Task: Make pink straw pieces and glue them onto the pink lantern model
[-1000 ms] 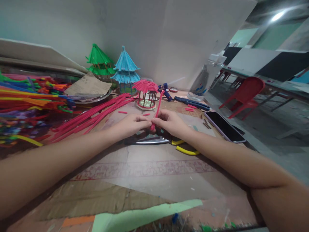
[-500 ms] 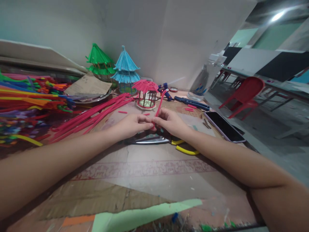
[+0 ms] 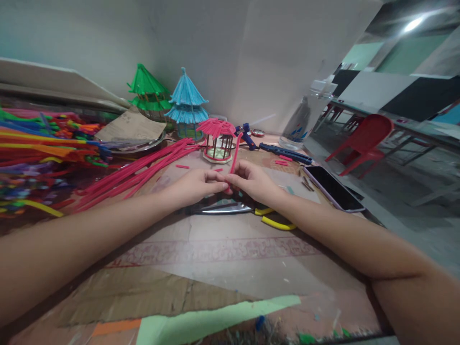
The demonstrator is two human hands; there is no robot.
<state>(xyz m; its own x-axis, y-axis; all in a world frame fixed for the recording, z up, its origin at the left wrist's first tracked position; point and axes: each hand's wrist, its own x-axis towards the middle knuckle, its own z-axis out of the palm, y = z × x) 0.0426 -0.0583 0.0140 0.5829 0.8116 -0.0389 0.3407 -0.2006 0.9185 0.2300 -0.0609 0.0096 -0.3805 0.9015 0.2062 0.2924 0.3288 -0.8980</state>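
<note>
Both of my hands meet over the middle of the table, pinching a short pink pipe cleaner that stands up between them. My left hand grips its lower end with thumb and fingers. My right hand is closed around it just above, fingertips touching the left ones. Right behind the hands stands a small model pavilion with a pink fringed roof and brown posts. Scissors with yellow handles lie below my hands, partly hidden by the right wrist. Short cut pink pieces lie near the pavilion.
Long pink pipe cleaners and a multicoloured heap lie at left. Green and blue model pavilions stand behind. A glue gun, a dark blue tool, a bottle and a phone are at right.
The pink pipe cleaner's upper end has shifted slightly left and its tip now bends over more. My hands have hardly moved.
</note>
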